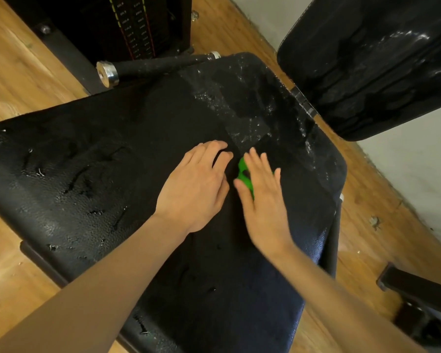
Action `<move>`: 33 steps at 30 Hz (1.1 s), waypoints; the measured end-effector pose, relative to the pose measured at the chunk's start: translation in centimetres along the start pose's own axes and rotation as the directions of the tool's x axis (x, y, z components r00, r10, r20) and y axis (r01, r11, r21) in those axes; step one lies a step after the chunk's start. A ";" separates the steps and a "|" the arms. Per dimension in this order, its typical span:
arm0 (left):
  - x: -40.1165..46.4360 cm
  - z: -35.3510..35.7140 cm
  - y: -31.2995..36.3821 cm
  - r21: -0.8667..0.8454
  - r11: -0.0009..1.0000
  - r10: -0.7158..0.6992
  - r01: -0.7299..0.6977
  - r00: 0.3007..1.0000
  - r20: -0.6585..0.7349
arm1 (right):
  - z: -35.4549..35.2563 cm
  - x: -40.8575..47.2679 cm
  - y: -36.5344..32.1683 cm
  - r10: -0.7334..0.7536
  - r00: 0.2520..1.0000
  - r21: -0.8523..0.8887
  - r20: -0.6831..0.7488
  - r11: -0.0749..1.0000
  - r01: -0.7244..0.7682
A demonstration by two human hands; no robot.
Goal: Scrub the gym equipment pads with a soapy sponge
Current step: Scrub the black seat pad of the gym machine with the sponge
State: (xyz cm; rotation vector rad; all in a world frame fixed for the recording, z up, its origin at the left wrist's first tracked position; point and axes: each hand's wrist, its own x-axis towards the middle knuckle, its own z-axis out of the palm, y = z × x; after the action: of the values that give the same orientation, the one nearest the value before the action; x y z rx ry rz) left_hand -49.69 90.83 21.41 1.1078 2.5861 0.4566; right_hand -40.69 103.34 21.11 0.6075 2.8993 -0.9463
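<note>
Head view shows us mid-scrub: our right hand presses flat, fingers straight, on the green sponge on the bench pad, left hand resting loose beside it. Next, we judge, sweep toward the dry near side.

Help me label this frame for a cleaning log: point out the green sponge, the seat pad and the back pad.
green sponge (243, 171): head view, on its left edge beside the right hand.
seat pad (117, 154): head view, on its bare textured top.
back pad (382, 72): head view, on its wet face.
</note>
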 end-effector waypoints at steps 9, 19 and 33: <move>0.0 0.1 0.1 -0.041 0.999 -0.014 0.014 1.000 -0.002 | 0.3 0.6 -0.5 0.012 1.000 0.032 0.001 0.999 -0.012; 1.4 -1.5 -2.9 0.051 0.998 0.030 -0.029 0.999 -0.036 | 0.5 6.1 1.5 0.198 0.963 0.143 -0.181 0.974 -0.173; 2.0 -1.8 -4.0 -0.010 1.000 -0.020 0.019 0.999 -0.033 | 0.6 3.8 -1.5 0.007 0.999 0.059 0.034 0.998 -0.009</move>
State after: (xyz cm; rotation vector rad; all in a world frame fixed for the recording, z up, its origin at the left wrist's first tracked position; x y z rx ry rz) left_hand -54.28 89.31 21.18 1.0795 2.6178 0.4867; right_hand -44.82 103.21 20.86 0.6000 2.8467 -1.0349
